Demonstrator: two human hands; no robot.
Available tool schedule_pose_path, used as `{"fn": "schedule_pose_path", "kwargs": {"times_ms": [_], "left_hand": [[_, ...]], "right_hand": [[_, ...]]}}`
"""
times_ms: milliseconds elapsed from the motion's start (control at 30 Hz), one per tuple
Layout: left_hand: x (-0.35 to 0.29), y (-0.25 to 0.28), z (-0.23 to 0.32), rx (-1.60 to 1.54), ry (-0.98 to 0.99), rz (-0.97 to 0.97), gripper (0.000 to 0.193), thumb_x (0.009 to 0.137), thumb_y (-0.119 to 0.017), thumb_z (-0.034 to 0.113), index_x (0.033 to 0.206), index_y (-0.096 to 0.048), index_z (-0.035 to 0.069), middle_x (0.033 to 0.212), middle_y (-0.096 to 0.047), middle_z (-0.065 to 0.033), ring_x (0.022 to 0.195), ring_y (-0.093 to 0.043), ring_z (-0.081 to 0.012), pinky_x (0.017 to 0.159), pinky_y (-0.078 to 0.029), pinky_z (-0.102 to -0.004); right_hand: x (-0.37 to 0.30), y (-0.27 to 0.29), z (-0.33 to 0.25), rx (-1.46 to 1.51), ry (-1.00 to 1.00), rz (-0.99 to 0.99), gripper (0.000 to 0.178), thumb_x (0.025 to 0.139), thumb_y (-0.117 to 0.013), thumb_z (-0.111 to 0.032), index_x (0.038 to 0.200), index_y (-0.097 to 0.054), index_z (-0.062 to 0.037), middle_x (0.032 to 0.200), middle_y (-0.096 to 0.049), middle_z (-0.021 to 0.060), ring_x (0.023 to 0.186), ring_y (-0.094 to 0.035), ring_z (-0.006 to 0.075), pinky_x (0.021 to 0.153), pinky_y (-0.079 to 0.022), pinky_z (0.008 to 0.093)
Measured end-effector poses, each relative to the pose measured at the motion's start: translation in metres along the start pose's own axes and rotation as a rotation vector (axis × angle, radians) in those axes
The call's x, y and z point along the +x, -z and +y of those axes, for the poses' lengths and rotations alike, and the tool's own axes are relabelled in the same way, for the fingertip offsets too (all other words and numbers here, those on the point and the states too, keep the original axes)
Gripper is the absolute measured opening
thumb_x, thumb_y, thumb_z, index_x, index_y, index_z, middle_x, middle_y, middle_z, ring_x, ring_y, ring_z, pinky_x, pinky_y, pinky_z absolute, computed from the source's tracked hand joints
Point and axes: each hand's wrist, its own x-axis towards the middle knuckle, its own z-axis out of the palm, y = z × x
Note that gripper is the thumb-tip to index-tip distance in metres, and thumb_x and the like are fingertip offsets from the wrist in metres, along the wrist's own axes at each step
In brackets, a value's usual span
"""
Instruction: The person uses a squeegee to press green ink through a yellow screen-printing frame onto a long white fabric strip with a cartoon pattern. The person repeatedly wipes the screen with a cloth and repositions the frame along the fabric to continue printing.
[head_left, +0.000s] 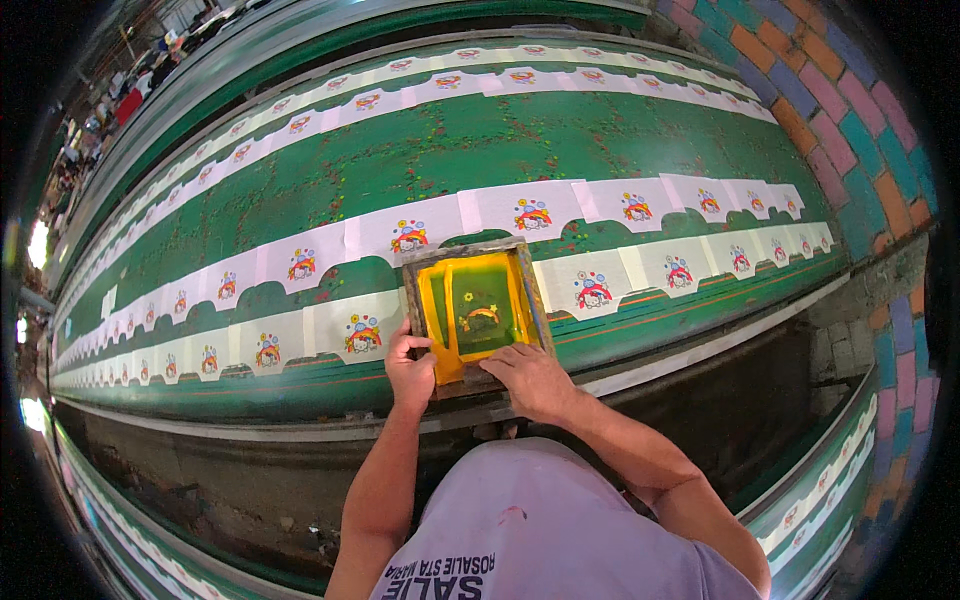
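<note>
A wooden-framed printing screen (pixel 482 295), its inner borders smeared yellow, lies over the near row of printed cloth pieces on the long green table. Through the mesh a rainbow figure shows faintly. My left hand (pixel 411 368) grips the frame's left side near its lower corner, thumb reaching over the edge. Curled over the near edge of the frame are the fingers of my right hand (pixel 532 382); its fingertips touch the yellow-stained inside. Either side of the screen lie white cloth pieces with a colourful rainbow print, such as one printed piece (pixel 590 285) to the right.
Several rows of printed white pieces run along the green table (pixel 420 140), whose middle is speckled with paint. A pale rail (pixel 650 372) edges its near side. Another table (pixel 825 500) with printed pieces stands behind at lower right. A coloured brick wall (pixel 850 130) rises at right.
</note>
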Motion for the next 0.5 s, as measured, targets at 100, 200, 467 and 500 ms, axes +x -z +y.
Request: {"fn": "schedule_pose_path", "kwargs": {"times_ms": [100, 200, 467, 500], "left_hand": [[-0.005, -0.004, 0.005, 0.025, -0.001, 0.018, 0.023, 0.077, -0.07, -0.013, 0.094, -0.074, 0.002, 0.16, -0.062, -0.0256, 0.149, -0.06, -0.035, 0.124, -0.043, -0.0428], [-0.005, -0.005, 0.007, 0.001, 0.02, 0.043, 0.024, 0.078, -0.071, -0.013, 0.095, -0.075, 0.004, 0.16, -0.061, -0.027, 0.149, -0.06, -0.0362, 0.122, -0.045, -0.0436], [-0.004, -0.006, 0.005, 0.085, -0.04, 0.039, 0.022, 0.078, -0.074, -0.009, 0.093, -0.076, 0.007, 0.158, -0.062, -0.0285, 0.146, -0.061, -0.0415, 0.122, -0.045, -0.0462], [-0.005, -0.006, 0.005, 0.101, -0.045, 0.042, 0.021, 0.078, -0.074, -0.009, 0.093, -0.076, 0.007, 0.158, -0.062, -0.0288, 0.146, -0.061, -0.0418, 0.122, -0.045, -0.0465]], "right_hand": [[-0.003, -0.012, -0.004, -0.04, 0.014, 0.114, 0.059, 0.08, -0.072, 0.001, 0.139, -0.073, -0.0059, 0.135, -0.072, 0.0154, 0.126, -0.068, 0.0392, 0.11, -0.054, 0.0531], [0.002, -0.02, -0.001, -0.107, -0.009, 0.116, 0.058, 0.079, -0.072, 0.001, 0.137, -0.075, -0.0055, 0.136, -0.071, 0.0145, 0.125, -0.069, 0.0389, 0.111, -0.054, 0.0527], [0.094, -0.008, 0.056, -0.174, -0.012, 0.145, 0.057, 0.08, -0.068, 0.007, 0.134, -0.075, -0.0054, 0.129, -0.075, 0.0182, 0.124, -0.068, 0.0427, 0.11, -0.055, 0.0522], [0.106, -0.002, 0.062, -0.183, -0.023, 0.126, 0.055, 0.08, -0.067, 0.008, 0.134, -0.075, -0.0049, 0.129, -0.075, 0.0195, 0.124, -0.068, 0.0435, 0.111, -0.055, 0.0522]]}}
